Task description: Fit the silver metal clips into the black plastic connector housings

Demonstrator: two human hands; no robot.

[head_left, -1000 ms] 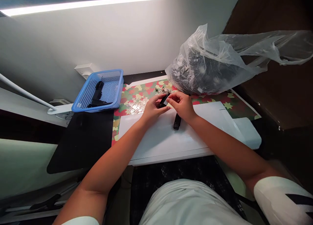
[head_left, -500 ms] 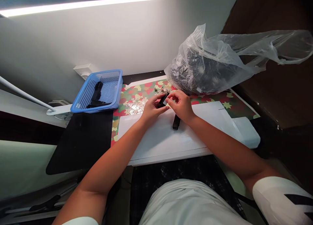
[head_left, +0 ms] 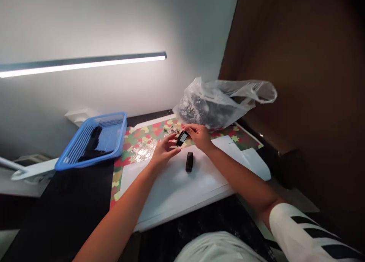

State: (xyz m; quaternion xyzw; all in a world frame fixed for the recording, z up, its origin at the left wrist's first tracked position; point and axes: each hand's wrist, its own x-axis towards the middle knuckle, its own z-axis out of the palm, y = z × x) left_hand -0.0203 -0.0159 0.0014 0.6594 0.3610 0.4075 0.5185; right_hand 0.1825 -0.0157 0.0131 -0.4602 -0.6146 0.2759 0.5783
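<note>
Between both hands, above the far edge of the white board (head_left: 159,195), is a small black rectangular piece with a light panel (head_left: 182,138). My left hand (head_left: 164,151) grips its left side with the fingers, thumb apart below. My right hand (head_left: 199,136) pinches its upper right corner between thumb and fingers. An oblong black piece (head_left: 189,162) lies on the board just below the hands, touched by neither. Beyond my left hand lies a spread of small shiny flat metal pieces (head_left: 144,150). Behind the held piece is a heap of small metal parts (head_left: 172,130), partly hidden.
A blue plastic basket (head_left: 121,140) with several black pieces (head_left: 92,144) stands at the left. A clear plastic bag (head_left: 211,110) full of dark items sits at the back right. Under the board is a camouflage-patterned sheet (head_left: 118,174). A lit tube lamp (head_left: 85,63) is on the wall.
The camera view has tilted up and shifted right. The held piece is turned so its light panel faces me more, and my right hand has moved to its upper corner. The oblong piece is now fully visible.
</note>
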